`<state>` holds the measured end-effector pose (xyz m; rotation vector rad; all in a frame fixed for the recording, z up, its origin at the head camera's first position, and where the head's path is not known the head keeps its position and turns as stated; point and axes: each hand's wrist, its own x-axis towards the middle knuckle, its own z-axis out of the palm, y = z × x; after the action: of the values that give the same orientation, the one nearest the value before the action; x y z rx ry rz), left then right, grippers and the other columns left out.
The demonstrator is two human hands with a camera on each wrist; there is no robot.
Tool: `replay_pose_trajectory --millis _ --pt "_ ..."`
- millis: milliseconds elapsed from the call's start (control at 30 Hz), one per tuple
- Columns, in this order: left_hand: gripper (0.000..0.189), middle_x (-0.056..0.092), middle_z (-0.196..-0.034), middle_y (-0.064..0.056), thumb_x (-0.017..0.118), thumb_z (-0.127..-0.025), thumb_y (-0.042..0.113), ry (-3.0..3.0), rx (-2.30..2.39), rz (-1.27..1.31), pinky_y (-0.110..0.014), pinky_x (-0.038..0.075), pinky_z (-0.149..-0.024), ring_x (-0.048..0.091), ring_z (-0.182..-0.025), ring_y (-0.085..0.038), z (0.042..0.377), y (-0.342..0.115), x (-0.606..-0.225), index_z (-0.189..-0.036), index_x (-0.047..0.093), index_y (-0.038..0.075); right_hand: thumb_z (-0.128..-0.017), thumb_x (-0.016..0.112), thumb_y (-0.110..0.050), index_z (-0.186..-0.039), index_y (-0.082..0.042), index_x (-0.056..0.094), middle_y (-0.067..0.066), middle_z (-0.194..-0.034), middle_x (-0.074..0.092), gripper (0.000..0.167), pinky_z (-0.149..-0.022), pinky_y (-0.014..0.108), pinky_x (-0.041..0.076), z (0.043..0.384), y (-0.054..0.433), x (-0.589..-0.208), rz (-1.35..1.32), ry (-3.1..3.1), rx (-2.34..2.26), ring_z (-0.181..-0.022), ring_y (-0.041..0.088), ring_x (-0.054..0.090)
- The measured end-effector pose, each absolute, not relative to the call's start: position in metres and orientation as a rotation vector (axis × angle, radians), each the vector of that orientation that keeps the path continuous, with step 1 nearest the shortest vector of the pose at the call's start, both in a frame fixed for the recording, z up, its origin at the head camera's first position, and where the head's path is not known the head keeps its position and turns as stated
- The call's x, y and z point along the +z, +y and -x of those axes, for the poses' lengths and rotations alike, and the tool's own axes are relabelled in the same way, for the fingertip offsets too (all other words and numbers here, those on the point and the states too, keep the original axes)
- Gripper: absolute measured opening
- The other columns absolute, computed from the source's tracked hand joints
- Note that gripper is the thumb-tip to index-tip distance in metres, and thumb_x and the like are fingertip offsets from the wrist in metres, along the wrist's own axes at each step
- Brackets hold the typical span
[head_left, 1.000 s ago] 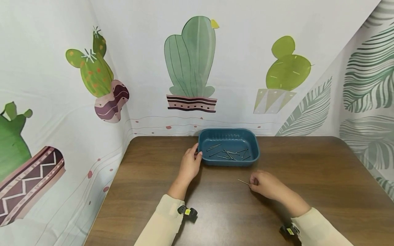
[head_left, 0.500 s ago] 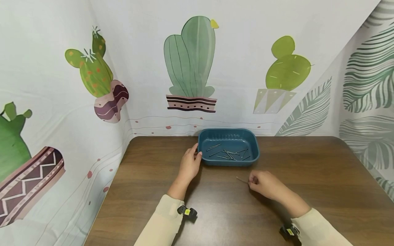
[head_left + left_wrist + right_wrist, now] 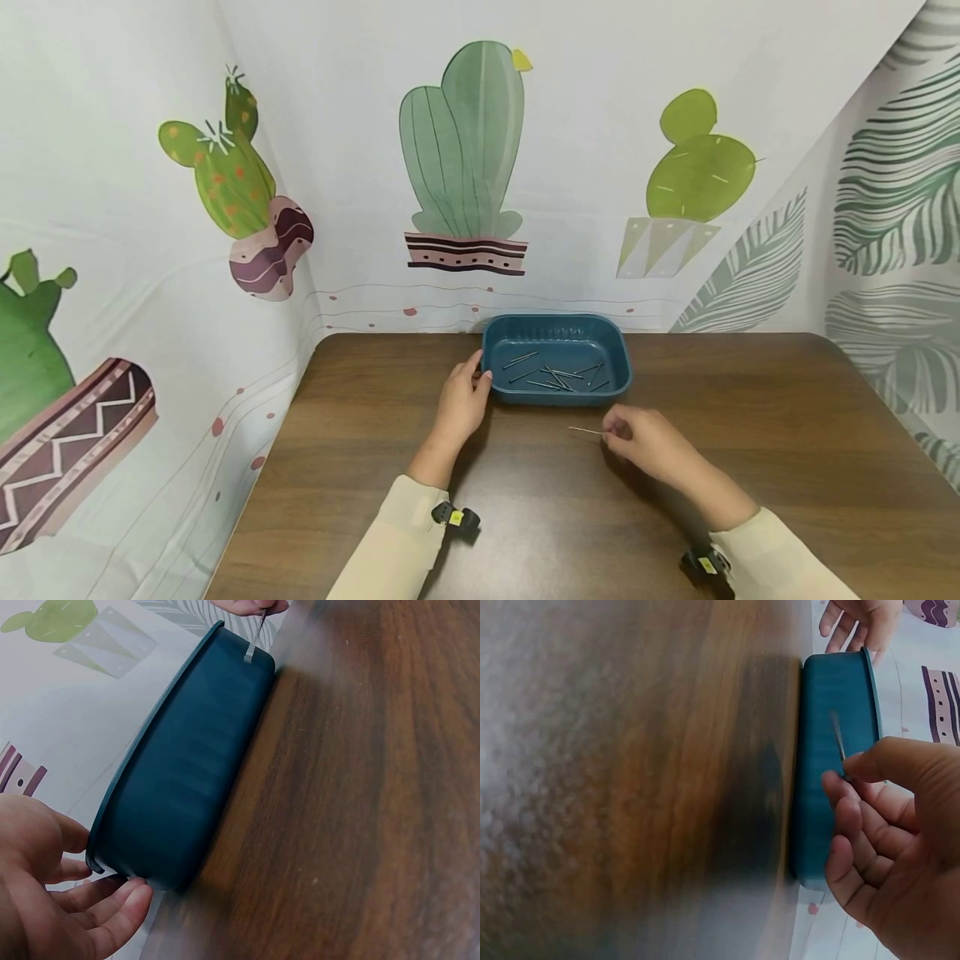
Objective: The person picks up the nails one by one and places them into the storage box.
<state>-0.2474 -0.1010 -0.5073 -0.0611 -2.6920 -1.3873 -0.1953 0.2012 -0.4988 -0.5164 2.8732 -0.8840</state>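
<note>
My left hand rests with its fingers against the left end of a blue rectangular tray; in the left wrist view, those fingertips touch the tray's end wall. Inside the tray lie several thin metal nails. My right hand is just in front of the tray's near right corner. Between thumb and forefinger it pinches one nail, which points left above the table. The right wrist view shows this nail sticking out past the thumb, with its held end hidden.
The brown wooden table spreads out around and in front of the tray. Behind the tray hangs a white cloth printed with cacti and leaves. A small black wrist camera sits at the left cuff, another at the right.
My right hand has moved slightly up and left, closer to the tray, and the pinched nail has swung to nearly level. The left hand and the tray stay where they were.
</note>
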Motion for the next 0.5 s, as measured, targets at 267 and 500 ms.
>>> replay_pose_trajectory --millis 267,500 --pt "0.048 0.062 -0.131 -0.019 0.056 -0.104 0.023 -2.695 -1.378 0.054 -0.045 0.055 -0.097 0.067 -0.109 -0.028 0.2478 -0.101 -0.5088 -0.149 0.049 0.007 -0.087 0.072 -0.007 -0.09 -0.014 0.068 -0.007 -0.075 0.063 0.009 -0.062 0.023 0.048 0.1965 0.2021 -0.4974 0.516 2.926 -0.933 -0.07 0.007 0.055" --pt "0.048 0.061 -0.132 -0.02 0.056 -0.104 0.021 -2.686 -1.397 0.048 -0.047 0.054 -0.098 0.066 -0.11 -0.03 0.2485 -0.1007 -0.5088 -0.149 0.049 0.006 -0.087 0.073 -0.007 -0.09 -0.015 0.068 -0.009 -0.071 0.061 0.009 -0.06 0.022 0.046 0.1973 0.2021 -0.4957 0.536 2.969 -1.002 -0.067 0.004 0.053"
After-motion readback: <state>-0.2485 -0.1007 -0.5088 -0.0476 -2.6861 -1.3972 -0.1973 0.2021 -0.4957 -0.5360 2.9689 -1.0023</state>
